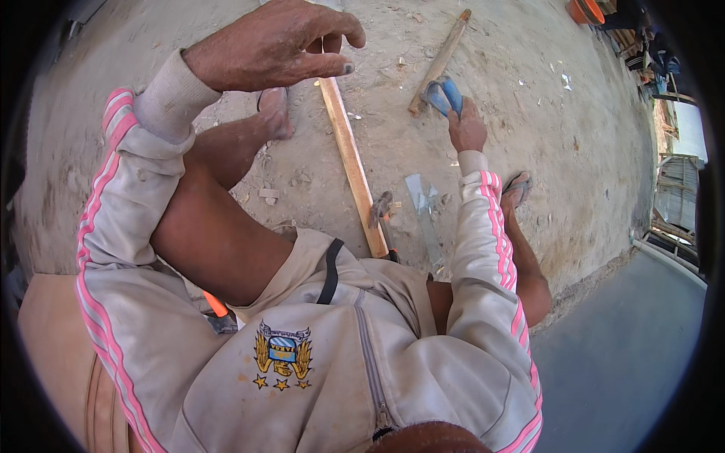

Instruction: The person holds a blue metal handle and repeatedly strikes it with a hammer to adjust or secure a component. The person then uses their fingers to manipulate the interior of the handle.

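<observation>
My left hand (283, 45) is raised at the upper left, fingers and thumb apart, with nothing visible between them. Beneath it a long pale wooden strip (346, 151) runs over the ground toward my lap. My right hand (468, 130) reaches forward and grips a blue thing with two rounded lobes (444, 96); its exact kind is unclear. Beyond that lies a rough wooden stick (447, 54), close to the blue thing. A hammer (381, 208) with an orange and black handle lies against the strip's near end, partly hidden.
Clear, shard-like pieces (417, 193) lie right of the strip. An orange-handled tool (216, 304) shows under my left thigh. A grey slab (627, 340) is at the lower right, brown boards (57, 340) at the lower left. An orange bucket (585, 10) stands far right.
</observation>
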The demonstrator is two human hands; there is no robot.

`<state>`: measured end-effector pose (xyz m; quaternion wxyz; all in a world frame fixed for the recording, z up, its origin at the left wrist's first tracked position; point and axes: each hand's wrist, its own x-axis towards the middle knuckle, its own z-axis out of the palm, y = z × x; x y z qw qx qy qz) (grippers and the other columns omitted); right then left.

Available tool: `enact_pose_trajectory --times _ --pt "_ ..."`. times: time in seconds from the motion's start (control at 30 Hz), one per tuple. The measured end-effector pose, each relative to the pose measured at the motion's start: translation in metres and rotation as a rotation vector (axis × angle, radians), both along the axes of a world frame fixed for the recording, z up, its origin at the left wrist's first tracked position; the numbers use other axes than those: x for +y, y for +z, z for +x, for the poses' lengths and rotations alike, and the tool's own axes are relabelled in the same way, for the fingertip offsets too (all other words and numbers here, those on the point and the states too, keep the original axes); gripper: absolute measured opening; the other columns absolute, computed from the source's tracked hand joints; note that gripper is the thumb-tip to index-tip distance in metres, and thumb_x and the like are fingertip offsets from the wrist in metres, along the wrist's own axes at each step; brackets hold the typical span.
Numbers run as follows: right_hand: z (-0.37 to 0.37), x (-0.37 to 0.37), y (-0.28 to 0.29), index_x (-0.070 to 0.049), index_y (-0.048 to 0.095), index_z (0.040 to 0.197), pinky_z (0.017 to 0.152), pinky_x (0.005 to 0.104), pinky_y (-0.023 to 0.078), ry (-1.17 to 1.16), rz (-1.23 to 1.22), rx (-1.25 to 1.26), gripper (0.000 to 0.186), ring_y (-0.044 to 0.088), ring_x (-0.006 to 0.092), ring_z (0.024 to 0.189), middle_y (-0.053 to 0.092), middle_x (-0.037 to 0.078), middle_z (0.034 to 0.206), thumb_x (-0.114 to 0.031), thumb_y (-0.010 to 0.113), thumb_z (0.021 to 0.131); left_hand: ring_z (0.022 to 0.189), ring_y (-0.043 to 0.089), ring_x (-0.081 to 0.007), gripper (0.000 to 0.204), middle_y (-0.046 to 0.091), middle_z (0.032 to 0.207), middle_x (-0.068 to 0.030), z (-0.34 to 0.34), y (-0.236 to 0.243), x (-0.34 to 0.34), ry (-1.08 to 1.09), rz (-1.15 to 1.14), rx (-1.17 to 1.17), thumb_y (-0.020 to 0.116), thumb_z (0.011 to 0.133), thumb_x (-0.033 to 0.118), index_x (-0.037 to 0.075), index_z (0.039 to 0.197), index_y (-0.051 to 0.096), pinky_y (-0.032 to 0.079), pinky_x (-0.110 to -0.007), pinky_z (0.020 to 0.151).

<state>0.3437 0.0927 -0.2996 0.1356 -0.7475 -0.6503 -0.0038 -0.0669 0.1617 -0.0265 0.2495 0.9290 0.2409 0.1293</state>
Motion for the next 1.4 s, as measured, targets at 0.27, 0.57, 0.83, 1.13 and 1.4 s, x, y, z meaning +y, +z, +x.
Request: enact_pose_trajectory --times 0.27,0.57,0.83,1.13,1.4 --pt "-0.004 0.004 -0.005 -0.012 0.050 0.146 0.083 0.0510 0.055 -0.080 0.318 0.161 0.054 0.067 0.0396 0.103 0.066 0.018 0.120 -0.036 0.060 0.098 0.078 0.063 -0.0240 0.037 0.065 0.086 -0.0098 0.004 -0.003 -0.004 0.009 0.005 0.040 0.069 0.097 0.028 0.004 0.124 0.064 0.053 -0.039 0.073" --pt "-0.005 0.022 0.007 -0.014 0.060 0.139 0.089 0.0471 0.054 0.074 -0.101 0.112 0.054 0.069 0.0376 0.102 0.070 0.018 0.118 -0.044 0.064 0.094 0.078 0.064 -0.0255 0.038 0.065 0.086 -0.0113 0.003 -0.007 -0.004 0.022 0.015 0.074 0.069 0.097 0.030 0.004 0.124 0.063 0.053 -0.040 0.072" --pt "-0.029 -0.007 0.118 -0.003 0.061 0.134 0.046 0.0289 0.045 -0.299 0.231 1.157 0.047 0.054 0.0104 0.051 0.063 0.007 0.081 -0.027 0.072 0.095 0.078 0.065 -0.0269 0.039 0.068 0.087 -0.0118 0.013 -0.004 -0.019 -0.010 -0.049 0.070 0.067 0.098 0.033 0.003 0.123 0.063 0.052 -0.041 0.072" --pt "-0.036 0.028 0.157 -0.007 0.056 0.143 0.081 0.0423 0.056 -0.069 0.822 0.516 0.053 0.068 0.0303 0.096 0.068 0.017 0.113 -0.028 0.069 0.097 0.075 0.065 -0.0256 0.035 0.066 0.083 -0.0102 0.011 0.009 -0.031 0.028 -0.049 0.036 0.072 0.095 0.025 0.003 0.122 0.064 0.053 -0.039 0.070" --pt "-0.026 0.053 0.018 -0.012 0.057 0.144 0.096 0.0451 0.054 -0.169 0.441 0.624 0.050 0.068 0.0367 0.111 0.068 0.021 0.124 -0.031 0.064 0.098 0.077 0.065 -0.0273 0.034 0.066 0.085 -0.0103 0.013 -0.003 -0.023 -0.026 -0.018 0.049 0.071 0.095 0.025 0.005 0.122 0.064 0.053 -0.040 0.071"
